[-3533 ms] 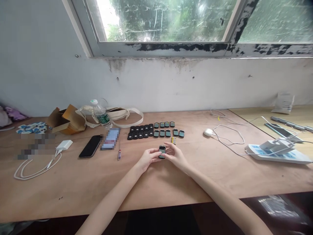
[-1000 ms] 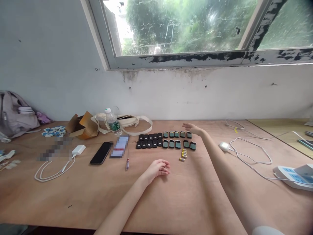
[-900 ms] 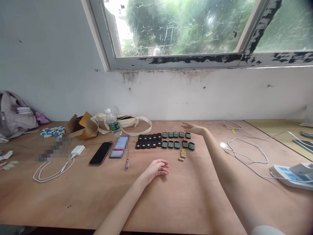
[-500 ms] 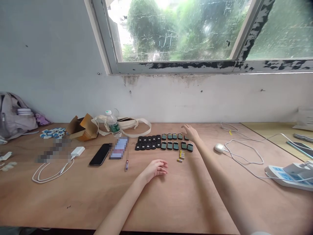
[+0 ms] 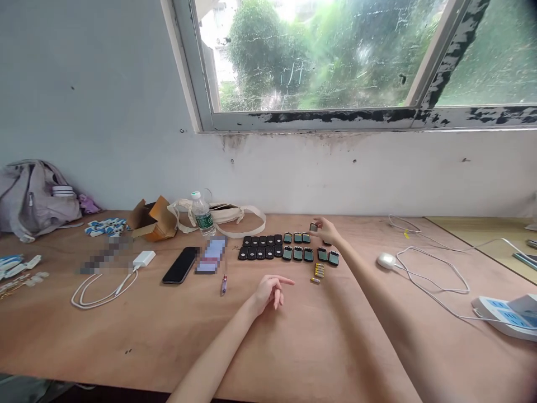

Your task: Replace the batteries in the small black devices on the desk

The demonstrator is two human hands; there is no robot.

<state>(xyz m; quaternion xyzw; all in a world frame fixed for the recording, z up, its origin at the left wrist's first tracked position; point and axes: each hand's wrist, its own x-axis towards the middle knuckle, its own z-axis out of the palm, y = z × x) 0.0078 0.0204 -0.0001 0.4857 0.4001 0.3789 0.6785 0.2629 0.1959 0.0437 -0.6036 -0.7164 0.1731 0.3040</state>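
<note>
My right hand (image 5: 326, 230) pinches a small black device with a screen (image 5: 313, 227) between thumb and fingertips, at the far end of the device rows. Below and left of it lie several like devices (image 5: 297, 254) with grey-green screens, in two rows. One at the right is partly hidden by the hand. Beside them are two rows of black covers (image 5: 260, 253), each with a pale round mark. Several small yellow-and-silver batteries (image 5: 319, 270) lie nearer me. My left hand (image 5: 269, 292) hovers empty over the table, index finger stretched out and the others loosely bent.
A screwdriver (image 5: 224, 284), a black phone (image 5: 180, 265) and a white charger (image 5: 144, 258) lie to the left. Behind them stand a water bottle (image 5: 203, 215) and an open cardboard box (image 5: 153, 219). A power strip (image 5: 499, 316) and white cables are on the right.
My right hand has taken hold of a device from the back row and raised it slightly. The left hand's index finger has stretched out. The view has shifted a little left.
</note>
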